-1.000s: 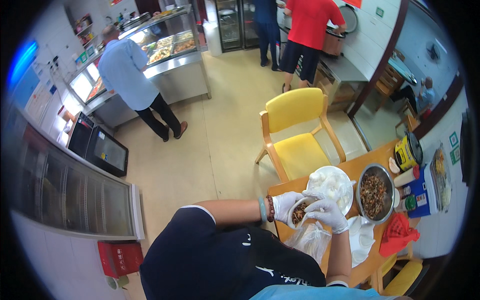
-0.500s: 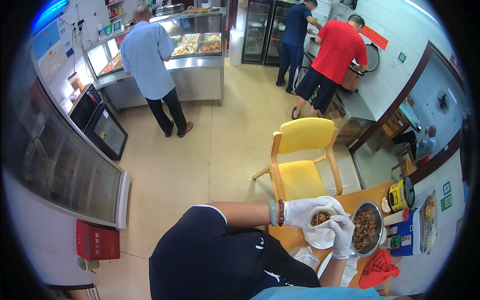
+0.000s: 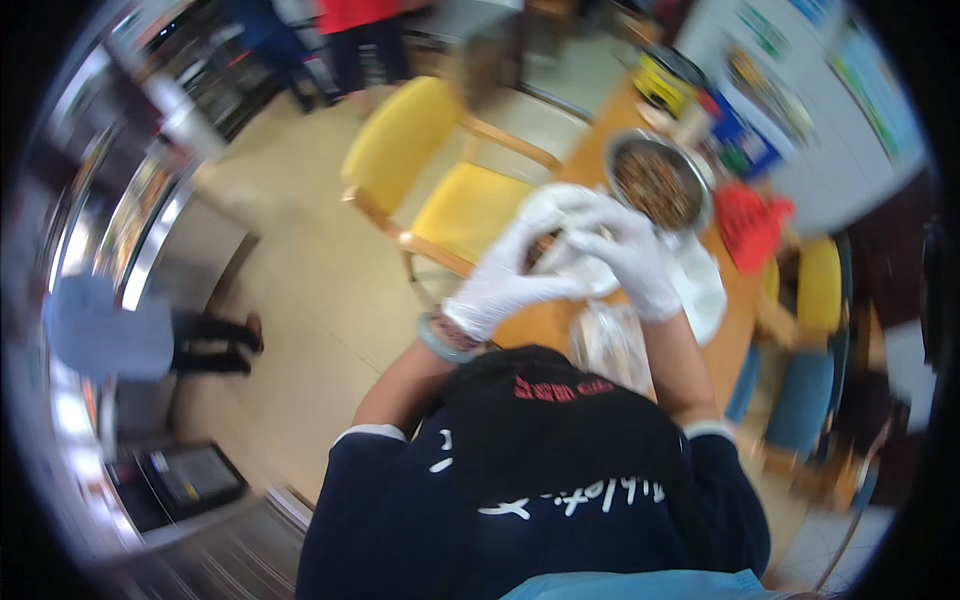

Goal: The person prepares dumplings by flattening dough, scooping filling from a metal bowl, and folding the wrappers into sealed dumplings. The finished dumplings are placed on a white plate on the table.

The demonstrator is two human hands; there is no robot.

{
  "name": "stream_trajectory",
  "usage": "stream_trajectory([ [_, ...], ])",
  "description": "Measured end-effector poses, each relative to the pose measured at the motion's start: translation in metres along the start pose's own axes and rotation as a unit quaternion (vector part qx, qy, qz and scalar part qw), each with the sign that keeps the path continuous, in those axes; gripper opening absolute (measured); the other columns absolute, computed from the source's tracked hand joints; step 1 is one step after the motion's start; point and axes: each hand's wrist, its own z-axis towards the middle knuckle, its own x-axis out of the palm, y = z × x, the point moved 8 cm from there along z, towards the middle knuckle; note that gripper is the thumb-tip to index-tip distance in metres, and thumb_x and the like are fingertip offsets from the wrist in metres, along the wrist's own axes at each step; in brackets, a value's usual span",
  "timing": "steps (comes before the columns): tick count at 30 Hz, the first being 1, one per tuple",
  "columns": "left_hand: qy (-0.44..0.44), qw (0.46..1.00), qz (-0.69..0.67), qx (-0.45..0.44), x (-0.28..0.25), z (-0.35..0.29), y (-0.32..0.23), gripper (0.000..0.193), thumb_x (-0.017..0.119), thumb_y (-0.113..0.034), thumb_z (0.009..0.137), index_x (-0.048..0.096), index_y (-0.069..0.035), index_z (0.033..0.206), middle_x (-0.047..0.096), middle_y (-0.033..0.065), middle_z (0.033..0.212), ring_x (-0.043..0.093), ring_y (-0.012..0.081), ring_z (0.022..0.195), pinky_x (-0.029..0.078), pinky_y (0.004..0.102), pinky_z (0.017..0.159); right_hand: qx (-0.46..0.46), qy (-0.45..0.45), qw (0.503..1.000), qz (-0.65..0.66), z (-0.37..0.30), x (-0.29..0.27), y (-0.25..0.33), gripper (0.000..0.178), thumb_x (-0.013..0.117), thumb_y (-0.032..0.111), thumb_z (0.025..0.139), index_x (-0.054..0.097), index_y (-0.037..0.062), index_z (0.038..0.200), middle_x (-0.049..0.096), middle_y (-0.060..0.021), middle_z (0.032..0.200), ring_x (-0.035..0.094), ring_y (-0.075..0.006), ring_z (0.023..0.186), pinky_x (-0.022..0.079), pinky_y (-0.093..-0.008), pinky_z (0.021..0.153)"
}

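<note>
Left hand (image 3: pixel 508 280): gripping the filled wrapper (image 3: pixel 541 247)
Right hand (image 3: pixel 632 255): curled over it; its grip I can't tell
Wrapper: more covered than before

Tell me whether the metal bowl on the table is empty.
No, the metal bowl holds a brown chopped mixture.

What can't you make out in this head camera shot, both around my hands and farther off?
Head view, hidden: how much brown filling sits between your white-gloved left hand and white-gloved right hand; the hands cover it.
Head view, blurred: the separate ingredients in the round metal bowl, smeared by motion.
Head view, blurred: whether the clear plastic bag holds anything.
Head view, cut off: the head of the person in the red top, beyond the upper edge.
</note>
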Motion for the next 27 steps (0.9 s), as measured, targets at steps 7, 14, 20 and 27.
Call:
stream_trajectory([
  [7,0.026,0.997,-0.069,-0.035,0.027,0.025,-0.001,0.062,0.076,-0.002,0.087,0.047,0.001,0.142,0.052,0.0125,0.141,0.050,0.0209,0.131,0.042,0.0369,0.111,0.047,-0.096,0.989,0.098,-0.018,-0.025,0.018,0.014,0.078,0.007,0.080,0.078,0.0041,0.093,0.072,-0.0098,0.111,0.065,-0.0217,0.108,0.048,-0.0371,0.099],
  [14,0.052,0.998,-0.027,0.009,0.059,0.041,0.004,0.055,0.070,-0.004,0.092,0.050,0.001,0.142,0.055,0.0127,0.139,0.054,0.0210,0.128,0.045,0.0355,0.108,0.101,-0.204,0.968,0.110,-0.057,-0.047,0.014,0.020,0.077,0.003,0.083,0.076,0.0014,0.103,0.070,-0.0088,0.114,0.065,-0.0185,0.110,0.051,-0.0331,0.098],
  [20,0.025,0.972,0.206,0.115,0.063,0.046,-0.013,0.043,0.069,-0.008,0.094,0.059,-0.001,0.135,0.061,0.0183,0.133,0.060,0.0271,0.123,0.048,0.0370,0.103,0.087,-0.273,0.949,0.134,-0.067,-0.054,0.014,0.022,0.079,0.002,0.082,0.072,0.0011,0.103,0.069,-0.0079,0.113,0.066,-0.0165,0.106,0.053,-0.0320,0.095],
  [27,0.017,0.942,0.279,0.186,0.065,0.045,-0.015,0.032,0.061,-0.003,0.098,0.063,0.000,0.130,0.066,0.0151,0.125,0.065,0.0216,0.109,0.053,0.0317,0.089,0.002,-0.285,0.958,-0.010,-0.070,-0.061,0.022,0.032,0.080,0.001,0.079,0.068,0.0027,0.109,0.069,-0.0065,0.106,0.065,-0.0137,0.096,0.053,-0.0303,0.086],
])
